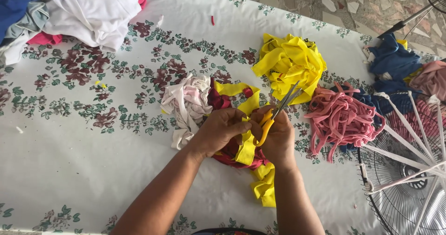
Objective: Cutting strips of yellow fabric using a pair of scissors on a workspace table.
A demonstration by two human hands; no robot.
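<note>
The right hand (278, 135) grips yellow-handled scissors (278, 110), blades slightly parted and pointing up-right, while the left hand (222, 129) pinches a yellow fabric strip (246, 146) at table centre; the strip is best held taut and fingers clear of the blades.

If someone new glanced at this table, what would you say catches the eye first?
Probably the bright yellow fabric heap right of centre, with a pink strip tangle beside it. Below it, the right hand holds yellow-handled scissors while the left hand grips a yellow strip.
</note>
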